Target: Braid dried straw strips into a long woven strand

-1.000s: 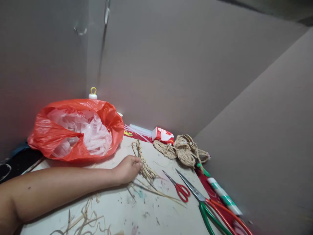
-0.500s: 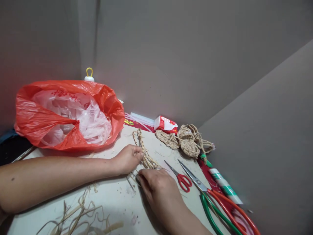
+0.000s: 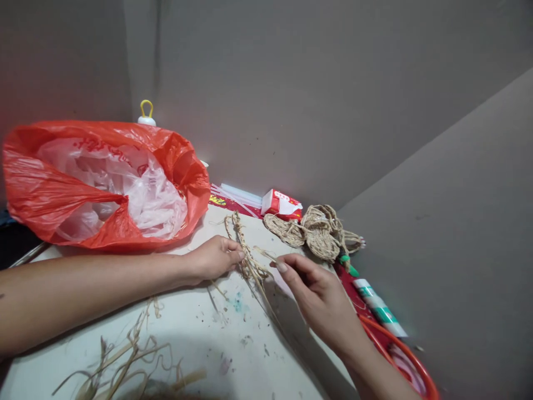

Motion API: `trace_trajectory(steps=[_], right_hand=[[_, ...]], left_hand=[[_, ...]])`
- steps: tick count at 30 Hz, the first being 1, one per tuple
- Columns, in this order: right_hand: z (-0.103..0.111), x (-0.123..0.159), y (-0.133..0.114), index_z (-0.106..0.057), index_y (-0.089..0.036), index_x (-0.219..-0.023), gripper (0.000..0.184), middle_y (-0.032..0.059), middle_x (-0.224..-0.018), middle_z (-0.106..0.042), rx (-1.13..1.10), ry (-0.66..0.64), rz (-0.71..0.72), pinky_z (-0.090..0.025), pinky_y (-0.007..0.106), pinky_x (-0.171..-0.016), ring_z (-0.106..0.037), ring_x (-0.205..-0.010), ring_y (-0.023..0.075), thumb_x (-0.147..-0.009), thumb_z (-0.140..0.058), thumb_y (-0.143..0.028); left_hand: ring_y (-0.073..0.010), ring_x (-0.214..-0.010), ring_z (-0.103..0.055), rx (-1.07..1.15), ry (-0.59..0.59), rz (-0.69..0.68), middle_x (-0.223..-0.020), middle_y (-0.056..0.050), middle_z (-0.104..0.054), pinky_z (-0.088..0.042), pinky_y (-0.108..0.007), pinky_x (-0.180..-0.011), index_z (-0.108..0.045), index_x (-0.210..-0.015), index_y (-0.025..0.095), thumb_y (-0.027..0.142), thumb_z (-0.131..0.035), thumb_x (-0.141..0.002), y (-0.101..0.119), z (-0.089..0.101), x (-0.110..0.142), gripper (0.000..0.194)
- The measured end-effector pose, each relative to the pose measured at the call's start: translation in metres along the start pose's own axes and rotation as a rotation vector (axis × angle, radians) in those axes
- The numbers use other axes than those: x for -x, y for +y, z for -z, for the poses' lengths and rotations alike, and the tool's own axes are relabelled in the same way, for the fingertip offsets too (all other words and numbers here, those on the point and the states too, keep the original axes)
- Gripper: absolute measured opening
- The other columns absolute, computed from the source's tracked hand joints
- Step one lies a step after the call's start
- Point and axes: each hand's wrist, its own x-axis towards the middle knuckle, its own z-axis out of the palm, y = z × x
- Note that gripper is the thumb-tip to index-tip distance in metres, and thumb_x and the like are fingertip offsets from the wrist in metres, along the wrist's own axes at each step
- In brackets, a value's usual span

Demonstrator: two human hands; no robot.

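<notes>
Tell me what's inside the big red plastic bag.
The red plastic bag holds crumpled, translucent white plastic, with red print showing on part of it. Anything deeper, under those folds or behind the bag's front wall, is covered, so I can't tell what is there.

I lose part of the braid [image 3: 238,226] under the left fingers [image 3: 236,256]; right forearm [image 3: 368,355] blocks the orange handle's [image 3: 420,358] rest; bottom edge crops loose fibres [image 3: 132,355] below left arm [image 3: 95,283].

Open strip of desk [image 3: 200,344] between loose fibre scraps [image 3: 133,361] and right forearm [image 3: 366,355]; far side blocked by red bag [image 3: 166,139], tissue pack [image 3: 281,204], twine coils [image 3: 320,233].
</notes>
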Motion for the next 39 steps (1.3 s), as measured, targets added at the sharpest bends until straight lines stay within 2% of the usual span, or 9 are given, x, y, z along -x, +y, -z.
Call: trace_trajectory(steps=[5, 9, 13, 16, 22, 27, 32, 35, 39], right_hand=[[-0.023, -0.02, 0.008, -0.062, -0.017, -0.084, 0.023, -0.0043, -0.058, -0.043, -0.142, -0.135, -0.077, -0.029, 0.024, -0.05, -0.036, -0.054, 0.0115, -0.079, -0.061, -0.039], [-0.022, -0.032, 0.015, -0.06, -0.015, -0.066, 0.032, -0.0043, -0.055, -0.044, -0.326, -0.283, -0.177, -0.029, 0.023, -0.049, -0.035, -0.051, 0.0094, -0.076, -0.061, -0.045], [-0.012, -0.037, 0.018, -0.062, -0.017, -0.087, 0.029, -0.0099, -0.048, -0.035, -0.367, -0.096, -0.222, -0.024, 0.021, -0.043, -0.026, -0.043, 0.0071, -0.075, -0.062, -0.043], [-0.018, -0.043, 0.019, -0.061, -0.016, -0.104, 0.037, -0.0108, -0.049, -0.034, -0.295, -0.124, -0.148, -0.023, 0.021, -0.044, -0.027, -0.044, 0.0077, -0.071, -0.065, -0.033], [-0.031, -0.06, 0.017, -0.064, -0.016, -0.072, 0.015, -0.0057, -0.05, -0.044, -0.037, -0.083, 0.036, -0.03, 0.023, -0.048, -0.038, -0.048, 0.0101, -0.074, -0.054, -0.026], [0.0, -0.075, 0.027, -0.06, -0.018, -0.068, 0.017, -0.0008, -0.058, -0.054, 0.232, 0.157, 0.103, -0.033, 0.025, -0.053, -0.046, -0.055, 0.0137, -0.076, -0.049, -0.028], [0.044, -0.087, 0.045, -0.063, -0.013, -0.09, 0.023, 0.0083, -0.066, -0.06, 0.504, 0.396, -0.05, -0.031, 0.03, -0.057, -0.051, -0.063, 0.0223, -0.074, -0.054, -0.026], [0.049, -0.076, 0.042, -0.06, -0.015, -0.105, 0.034, 0.0084, -0.071, -0.062, 0.688, 0.301, -0.161, -0.031, 0.03, -0.056, -0.053, -0.064, 0.0238, -0.079, -0.052, -0.035], [0.026, -0.041, 0.022, -0.059, -0.02, -0.071, 0.047, 0.0033, -0.062, -0.055, 0.36, 0.098, 0.017, -0.034, 0.028, -0.056, -0.051, -0.061, 0.0194, -0.089, -0.03, -0.053]], left_hand=[[-0.0042, -0.034, -0.02, 0.079, -0.09, 0.092, -0.04, 0.009, -0.032, -0.012, -0.021, -0.037, -0.045, -0.064, 0.018, 0.033, -0.054, -0.08, 0.011, 0.007, 0.001, 0.024], [-0.0039, -0.034, -0.019, 0.079, -0.141, 0.137, -0.041, 0.009, -0.03, -0.011, -0.021, -0.037, -0.044, -0.064, 0.018, 0.033, -0.056, -0.081, 0.014, 0.011, -0.001, 0.026], [-0.0039, -0.035, -0.019, 0.039, -0.157, 0.149, -0.041, 0.009, -0.03, -0.01, -0.022, -0.037, -0.046, -0.065, 0.017, 0.031, -0.052, -0.084, 0.013, 0.012, -0.002, 0.024], [-0.0044, -0.035, -0.019, 0.02, -0.158, 0.141, -0.041, 0.009, -0.03, -0.01, -0.022, -0.036, -0.047, -0.065, 0.018, 0.031, -0.051, -0.085, 0.013, 0.012, -0.003, 0.024], [-0.004, -0.035, -0.018, 0.008, -0.156, 0.126, -0.041, 0.01, -0.03, -0.011, -0.021, -0.036, -0.042, -0.063, 0.018, 0.036, -0.056, -0.081, 0.015, 0.011, -0.001, 0.029], [-0.0038, -0.035, -0.019, 0.002, -0.155, 0.14, -0.041, 0.009, -0.031, -0.01, -0.021, -0.036, -0.046, -0.063, 0.018, 0.036, -0.056, -0.08, 0.016, 0.01, -0.001, 0.027], [-0.0042, -0.035, -0.019, 0.015, -0.15, 0.147, -0.04, 0.01, -0.03, -0.01, -0.022, -0.037, -0.042, -0.061, 0.019, 0.04, -0.059, -0.077, 0.011, 0.012, -0.002, 0.031], [-0.0043, -0.035, -0.018, 0.019, -0.154, 0.132, -0.039, 0.01, -0.029, -0.009, -0.022, -0.037, -0.042, -0.061, 0.019, 0.044, -0.06, -0.075, 0.009, 0.013, -0.003, 0.034], [-0.0043, -0.036, -0.018, 0.016, -0.158, 0.116, -0.04, 0.01, -0.031, -0.01, -0.022, -0.037, -0.044, -0.063, 0.019, 0.046, -0.06, -0.075, 0.008, 0.013, -0.004, 0.034]])
